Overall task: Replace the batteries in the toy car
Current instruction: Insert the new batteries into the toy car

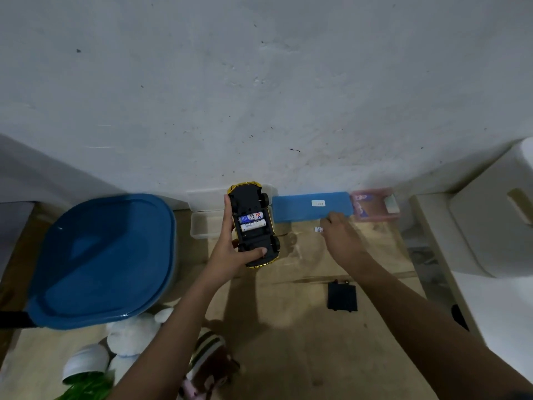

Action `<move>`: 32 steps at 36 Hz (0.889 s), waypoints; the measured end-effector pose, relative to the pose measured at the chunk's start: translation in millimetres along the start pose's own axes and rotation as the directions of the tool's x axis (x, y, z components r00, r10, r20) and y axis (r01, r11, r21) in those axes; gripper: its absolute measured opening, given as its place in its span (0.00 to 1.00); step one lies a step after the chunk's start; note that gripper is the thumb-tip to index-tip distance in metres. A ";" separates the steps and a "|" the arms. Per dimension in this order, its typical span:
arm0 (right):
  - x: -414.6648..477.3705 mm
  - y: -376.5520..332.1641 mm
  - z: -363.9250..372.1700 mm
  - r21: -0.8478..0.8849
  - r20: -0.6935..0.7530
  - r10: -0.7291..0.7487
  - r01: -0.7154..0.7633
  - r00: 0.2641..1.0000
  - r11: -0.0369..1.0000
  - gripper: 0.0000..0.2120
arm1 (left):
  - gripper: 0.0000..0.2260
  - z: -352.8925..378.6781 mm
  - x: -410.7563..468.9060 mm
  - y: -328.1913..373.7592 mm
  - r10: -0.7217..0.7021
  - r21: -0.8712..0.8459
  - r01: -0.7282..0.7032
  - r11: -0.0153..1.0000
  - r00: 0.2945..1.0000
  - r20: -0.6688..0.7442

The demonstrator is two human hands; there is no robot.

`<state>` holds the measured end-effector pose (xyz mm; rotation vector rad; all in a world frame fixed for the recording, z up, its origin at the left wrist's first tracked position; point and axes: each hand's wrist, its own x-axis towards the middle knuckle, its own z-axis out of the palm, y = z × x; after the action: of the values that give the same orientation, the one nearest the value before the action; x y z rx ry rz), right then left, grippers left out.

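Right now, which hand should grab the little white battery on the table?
The right hand. Its fingertips are at the loose battery, though a grip isn't clear. The left hand is busy holding the upturned toy car.

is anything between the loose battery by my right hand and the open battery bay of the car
Nothing visible. Only table lies between the loose battery at the right hand and the toy car, which the left hand grips underside up. The cover lies off, but two batteries already sit in the bay.
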<state>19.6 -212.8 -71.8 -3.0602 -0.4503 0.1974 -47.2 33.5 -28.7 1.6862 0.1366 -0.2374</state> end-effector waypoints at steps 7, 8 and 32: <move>-12.3 -10.1 -0.9 0.166 -0.088 -0.037 0.051 0.995 0.985 0.10 | 0.52 -1.9 -7.6 9.4 0.024 -0.034 -0.024 0.999 1.000 -0.002; -14.4 -15.7 -7.2 0.299 -0.125 -0.015 0.052 0.992 0.953 0.09 | 0.52 -2.7 -8.7 10.9 0.028 -0.040 -0.028 0.999 1.000 -0.002; -36.9 -108.7 -120.0 0.923 -0.314 0.242 0.236 0.918 0.304 0.14 | 0.52 -7.9 -31.8 63.2 0.215 -0.064 -0.217 0.974 0.976 -0.034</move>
<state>-30.5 -122.2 58.1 -1.7705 -0.1597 -0.1480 -63.1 34.7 40.7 1.6229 -0.0196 -0.0459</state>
